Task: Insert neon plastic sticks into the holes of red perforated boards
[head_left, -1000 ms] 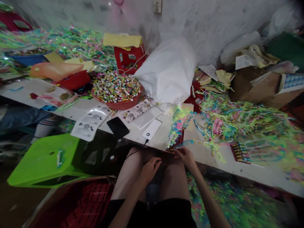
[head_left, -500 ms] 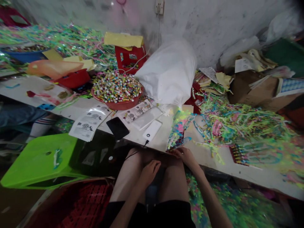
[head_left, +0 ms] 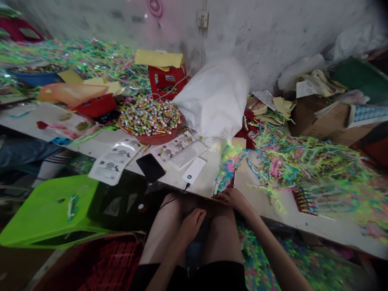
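Observation:
My right hand (head_left: 234,199) is at the table's front edge, fingers bent in at the near end of a dark red holder (head_left: 232,180). Blue, pink and yellow-green plastic strips (head_left: 224,169) lie along that holder. The fingers cover whatever small piece they pinch. Over my lap, my left hand (head_left: 191,224) hovers with loosely stretched fingers, and nothing shows in it. A white power bank (head_left: 194,169) with a cable lies on the table left of the holder. Beside it are a black phone (head_left: 150,168) and a clear plastic case (head_left: 188,154).
A reddish basin (head_left: 157,138) full of small colourful tubes stands behind printed sheets (head_left: 110,163). A stuffed white sack (head_left: 215,97) leans near the wall. Tangled strips (head_left: 309,157) and a second loaded holder (head_left: 300,201) lie right. A green stool (head_left: 51,202) stands left.
The view has tilted slightly upward, so the scene sits lower. My right hand has shifted slightly along the near end of the holder; my left hand stays about the same over my lap.

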### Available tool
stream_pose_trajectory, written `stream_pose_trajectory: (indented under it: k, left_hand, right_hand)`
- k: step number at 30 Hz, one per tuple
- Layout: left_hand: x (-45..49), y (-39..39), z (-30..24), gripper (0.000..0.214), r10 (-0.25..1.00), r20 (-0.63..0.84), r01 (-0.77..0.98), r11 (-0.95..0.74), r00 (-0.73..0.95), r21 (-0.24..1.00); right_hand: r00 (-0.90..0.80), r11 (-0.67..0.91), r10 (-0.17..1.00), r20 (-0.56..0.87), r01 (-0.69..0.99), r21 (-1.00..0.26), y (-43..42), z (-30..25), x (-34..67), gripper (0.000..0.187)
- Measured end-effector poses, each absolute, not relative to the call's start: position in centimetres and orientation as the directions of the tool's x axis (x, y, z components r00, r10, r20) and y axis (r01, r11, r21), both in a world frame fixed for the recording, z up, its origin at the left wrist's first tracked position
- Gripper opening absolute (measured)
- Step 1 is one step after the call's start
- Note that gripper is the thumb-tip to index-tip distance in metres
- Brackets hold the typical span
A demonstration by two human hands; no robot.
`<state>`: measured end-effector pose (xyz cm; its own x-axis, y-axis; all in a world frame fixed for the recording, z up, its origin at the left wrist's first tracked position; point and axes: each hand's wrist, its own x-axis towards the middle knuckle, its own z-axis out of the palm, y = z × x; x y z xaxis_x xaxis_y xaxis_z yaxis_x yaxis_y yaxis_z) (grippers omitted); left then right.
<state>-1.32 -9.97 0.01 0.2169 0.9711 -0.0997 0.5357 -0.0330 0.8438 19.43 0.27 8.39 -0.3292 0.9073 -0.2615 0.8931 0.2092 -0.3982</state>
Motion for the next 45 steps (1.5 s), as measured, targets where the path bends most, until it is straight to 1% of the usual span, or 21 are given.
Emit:
stream_pose_trajectory:
  k: [2, 4, 8, 11, 13, 15, 17, 19, 21, 23, 25, 28, 30, 33, 35, 38, 41, 45]
  left_hand:
    - [-1.1, -9.8, 0.7, 0.029, 0.971, -0.087, 0.536, -0.046, 0.221, 0.843]
    - [-0.6, -9.5, 1.7, 0.028, 0.968, -0.056, 0.535, -0.086, 0.244, 0.841]
    - [1.4, -8.9, 3.8, 0.023, 0.931, 0.082, 0.542, -0.277, 0.355, 0.793]
    - [3.0, -8.9, 4.5, 0.022, 0.883, 0.185, 0.544, -0.418, 0.430, 0.727]
    - [4.0, -9.0, 4.4, 0.023, 0.860, 0.233, 0.538, -0.472, 0.453, 0.698]
    - [5.1, -8.7, 4.3, 0.027, 0.839, 0.272, 0.530, -0.517, 0.472, 0.672]
    - [6.6, -7.9, 4.1, 0.031, 0.809, 0.313, 0.529, -0.568, 0.497, 0.630]
    - [8.4, -6.4, 3.9, 0.034, 0.780, 0.356, 0.546, -0.618, 0.514, 0.565]
    - [10.4, -4.5, 3.5, 0.038, 0.777, 0.383, 0.604, -0.630, 0.501, 0.488]
    - [12.0, -2.8, 2.9, 0.045, 0.802, 0.387, 0.691, -0.593, 0.456, 0.414]
    - [12.9, -1.4, 1.9, 0.050, 0.832, 0.375, 0.769, -0.536, 0.410, 0.349]
    - [12.9, -0.4, 0.5, 0.050, 0.844, 0.358, 0.819, -0.504, 0.400, 0.273]
    - [12.1, -0.3, 0.0, 0.048, 0.828, 0.367, 0.818, -0.524, 0.424, 0.237]
    - [10.6, -0.2, 0.0, 0.045, 0.783, 0.395, 0.786, -0.584, 0.480, 0.202]
    - [9.5, -0.1, 0.3, 0.044, 0.754, 0.402, 0.759, -0.624, 0.520, 0.188]
    - [8.0, 0.0, 0.6, 0.049, 0.716, 0.383, 0.715, -0.676, 0.584, 0.176]
    - [6.7, -0.1, 0.8, 0.055, 0.686, 0.349, 0.677, -0.716, 0.638, 0.170]
    - [5.6, -0.2, 1.0, 0.055, 0.675, 0.318, 0.661, -0.731, 0.665, 0.170]
  right_hand:
    - [-0.363, 0.231, 0.886, -0.288, 0.885, -0.404, 0.4, 8.7, 19.2, 0.038]
    - [-0.387, 0.237, 0.875, -0.290, 0.866, -0.440, 0.4, 9.1, 19.0, 0.038]
    - [-0.371, 0.173, 0.893, -0.256, 0.807, -0.564, -0.7, 9.5, 18.9, 0.040]
    - [-0.289, 0.112, 0.941, -0.178, 0.761, -0.639, -1.9, 8.6, 20.6, 0.038]
    - [-0.145, 0.035, 0.981, -0.125, 0.778, -0.627, -2.4, 7.9, 22.9, 0.036]
    - [0.037, -0.070, 0.997, -0.072, 0.839, -0.539, -2.6, 7.2, 25.9, 0.034]
    - [0.182, -0.169, 0.983, 0.000, 0.909, -0.382, -2.4, 6.9, 29.0, 0.034]
    - [0.254, -0.238, 0.966, 0.048, 0.948, -0.213, -1.9, 6.8, 31.7, 0.038]
    - [0.248, -0.243, 0.968, 0.047, 0.966, -0.088, -1.2, 6.9, 33.7, 0.042]
    - [0.183, -0.183, 0.983, 0.007, 0.983, -0.010, -0.4, 7.1, 34.8, 0.042]
    - [0.113, -0.111, 0.992, -0.048, 0.993, 0.035, 0.5, 7.2, 35.3, 0.038]
    - [0.071, -0.066, 0.991, -0.111, 0.997, 0.046, 1.6, 7.3, 35.6, 0.032]
    - [0.057, -0.054, 0.991, -0.123, 0.998, 0.026, 2.1, 7.5, 35.6, 0.028]
    - [-0.006, 0.002, 0.995, -0.095, 0.999, -0.035, 2.5, 8.0, 35.4, 0.022]
    - [-0.085, 0.079, 0.995, -0.054, 0.991, -0.107, 2.7, 8.2, 35.0, 0.015]
    - [-0.150, 0.158, 0.987, 0.051, 0.951, -0.267, 2.6, 8.3, 34.1, 0.008]
    - [-0.114, 0.173, 0.981, 0.156, 0.881, -0.441, 2.3, 8.4, 32.9, 0.011]
    - [0.038, 0.110, 0.977, 0.209, 0.751, -0.651, 1.8, 8.8, 31.1, 0.020]
